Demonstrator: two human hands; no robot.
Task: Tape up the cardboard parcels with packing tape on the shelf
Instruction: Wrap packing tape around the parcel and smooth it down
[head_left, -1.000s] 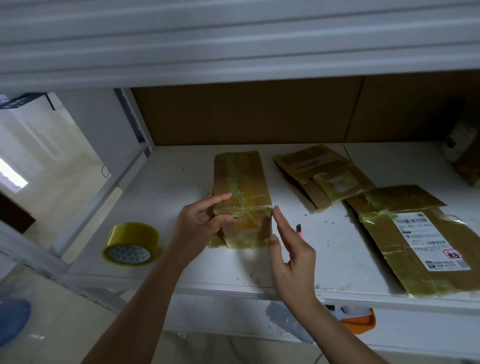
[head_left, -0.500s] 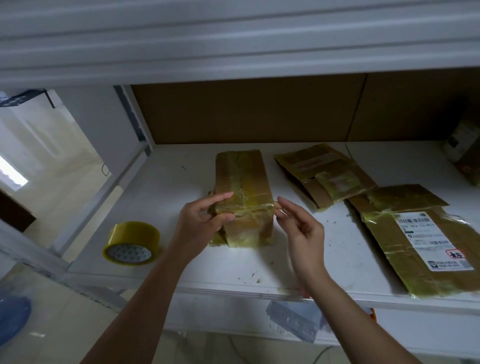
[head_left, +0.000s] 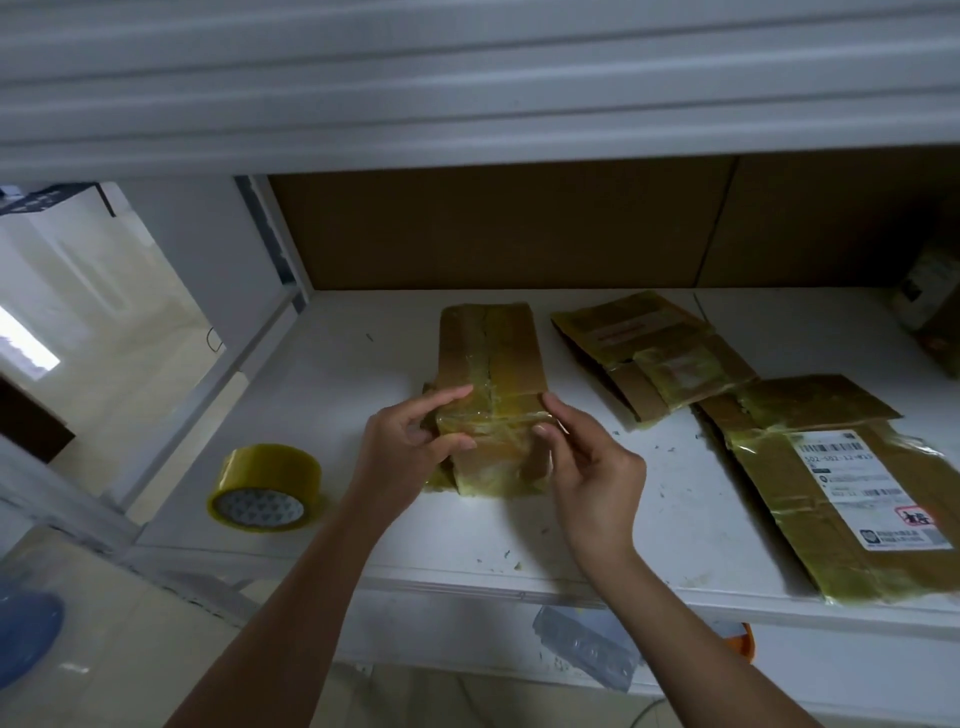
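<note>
A narrow cardboard parcel (head_left: 491, 358) wrapped in yellowish tape lies lengthwise in the middle of the white shelf (head_left: 337, 384). My left hand (head_left: 410, 441) grips its near left corner, thumb on the front face and fingers on top. My right hand (head_left: 587, 457) holds the near right corner, thumb and fingertips pressing the tape band across the end. A roll of yellow packing tape (head_left: 264, 486) lies flat on the shelf to the left, apart from both hands.
Two flattened taped parcels lie to the right: one (head_left: 649, 353) further back, one with a white shipping label (head_left: 841, 493) near the front edge. Another box (head_left: 930, 306) sits at the far right. A cardboard panel backs the shelf; an upper shelf hangs overhead.
My right hand has moved in from beside the parcel and closed onto its near right corner. My left hand has kept its grip on the left corner.
</note>
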